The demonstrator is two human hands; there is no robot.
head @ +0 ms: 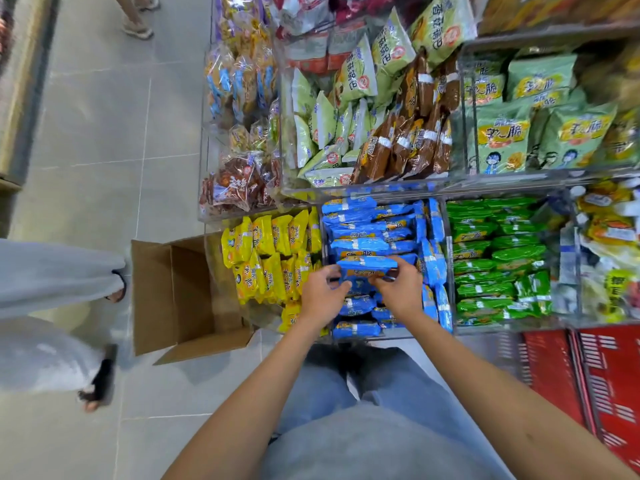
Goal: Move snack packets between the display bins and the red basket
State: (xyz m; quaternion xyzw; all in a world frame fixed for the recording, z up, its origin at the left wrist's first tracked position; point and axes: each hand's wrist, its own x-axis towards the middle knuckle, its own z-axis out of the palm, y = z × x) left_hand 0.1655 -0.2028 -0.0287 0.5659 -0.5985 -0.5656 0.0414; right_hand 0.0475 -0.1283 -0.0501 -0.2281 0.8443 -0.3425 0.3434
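Both my hands are in the middle clear plastic display bin (449,271), the one filled with blue snack packets. My left hand (323,292) curls its fingers round the left end of one long blue foil packet (367,263), and my right hand (398,289) pinches its right end, so I am grasping it from both sides. The packet lies crosswise on top of the stack, about midway between the bin's far and near edges. Yellow snack packets (270,258) fill the bin against its left wall and green snack packets (498,258) fill the one against its right wall. The red slotted plastic basket (606,382) sits on the floor beyond the green bin's near edge, to my right. An open brown cardboard box (180,292) stands on the grey tiles by the yellow bin's left side.
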